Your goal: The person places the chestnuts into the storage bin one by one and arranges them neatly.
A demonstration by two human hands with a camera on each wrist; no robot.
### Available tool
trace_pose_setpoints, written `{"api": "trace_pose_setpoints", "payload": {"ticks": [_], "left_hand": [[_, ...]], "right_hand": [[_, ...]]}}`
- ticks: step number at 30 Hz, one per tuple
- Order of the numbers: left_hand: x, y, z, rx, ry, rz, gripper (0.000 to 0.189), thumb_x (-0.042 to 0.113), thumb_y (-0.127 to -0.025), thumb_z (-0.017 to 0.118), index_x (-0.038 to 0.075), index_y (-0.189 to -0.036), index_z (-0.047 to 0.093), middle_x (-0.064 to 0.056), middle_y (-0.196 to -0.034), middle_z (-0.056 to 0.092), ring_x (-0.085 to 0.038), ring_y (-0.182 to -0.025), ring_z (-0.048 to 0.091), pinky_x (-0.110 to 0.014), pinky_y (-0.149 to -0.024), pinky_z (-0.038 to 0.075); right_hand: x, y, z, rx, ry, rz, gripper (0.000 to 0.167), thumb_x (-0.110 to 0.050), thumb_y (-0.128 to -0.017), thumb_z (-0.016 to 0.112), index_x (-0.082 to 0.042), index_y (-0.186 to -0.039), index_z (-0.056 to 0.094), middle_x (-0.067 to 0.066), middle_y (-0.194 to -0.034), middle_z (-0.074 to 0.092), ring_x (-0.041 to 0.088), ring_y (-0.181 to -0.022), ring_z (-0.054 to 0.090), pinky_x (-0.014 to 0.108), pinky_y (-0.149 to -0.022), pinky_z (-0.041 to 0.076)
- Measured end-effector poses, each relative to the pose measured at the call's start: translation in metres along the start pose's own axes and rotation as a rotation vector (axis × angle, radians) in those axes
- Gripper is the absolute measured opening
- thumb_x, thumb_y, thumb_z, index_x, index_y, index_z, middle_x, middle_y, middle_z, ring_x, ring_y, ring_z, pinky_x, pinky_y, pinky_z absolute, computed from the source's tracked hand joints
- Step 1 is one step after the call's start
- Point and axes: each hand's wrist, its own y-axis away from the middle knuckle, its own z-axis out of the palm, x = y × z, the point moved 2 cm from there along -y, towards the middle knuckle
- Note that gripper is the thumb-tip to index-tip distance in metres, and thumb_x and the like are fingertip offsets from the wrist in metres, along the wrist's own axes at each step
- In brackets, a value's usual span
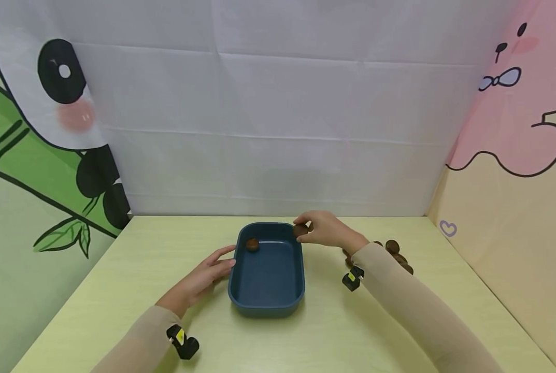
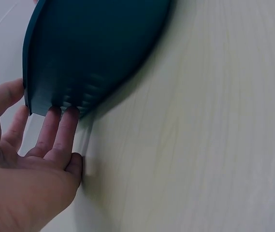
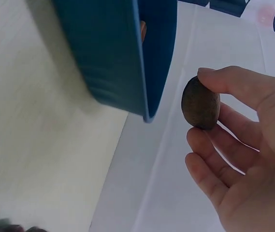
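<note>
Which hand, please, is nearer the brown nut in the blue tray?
Left: the left hand touches the tray just left of the nut; the right hand is farther, by the far-right corner.

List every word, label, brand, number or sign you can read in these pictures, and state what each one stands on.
No readable text anywhere.
Dark blue, rounded rectangular tray: no lettering visible.
Brown, rounded, nut-like piece in the right hand: no lettering visible.
Small yellow patch on the black, boxy left-wrist device: too small to read, if printed.
Purple heart outline: drawing only.
</note>
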Motion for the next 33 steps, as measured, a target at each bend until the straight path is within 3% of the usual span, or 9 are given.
{"api": "trace_pose_setpoints", "payload": {"ticks": [11, 27, 33], "left_hand": [[0.000, -0.001, 0.000, 0.006, 0.008, -0.011, 0.062, 0.031, -0.104, 0.057, 0.019, -0.158, 0.030, -0.020, -0.147, 0.048, -0.038, -0.137, 0.043, -0.060, -0.117, 0.014], [-0.001, -0.002, -0.003, -0.002, 0.005, -0.014, 0.061, 0.032, -0.104, 0.056, 0.021, -0.158, 0.029, -0.018, -0.147, 0.048, -0.038, -0.137, 0.042, -0.062, -0.117, 0.012], [-0.002, -0.001, -0.003, -0.011, 0.016, -0.008, 0.061, 0.031, -0.104, 0.056, 0.021, -0.158, 0.029, -0.018, -0.146, 0.050, -0.037, -0.136, 0.044, -0.060, -0.117, 0.013]], "right_hand": [[-0.022, -0.034, 0.017, -0.106, 0.123, -0.051, 0.042, -0.020, -0.090, 0.076, -0.006, -0.128, 0.067, 0.004, -0.118, 0.068, 0.018, -0.104, 0.064, 0.032, -0.089, 0.052], [-0.048, -0.072, 0.054, -0.227, 0.084, -0.030, 0.046, -0.023, -0.090, 0.078, -0.007, -0.131, 0.066, 0.003, -0.125, 0.066, 0.019, -0.114, 0.059, 0.032, -0.095, 0.049], [-0.050, -0.080, 0.069, -0.236, 0.073, 0.014, 0.043, -0.024, -0.088, 0.080, -0.010, -0.127, 0.069, 0.000, -0.116, 0.068, 0.014, -0.104, 0.061, 0.028, -0.090, 0.050]]}}
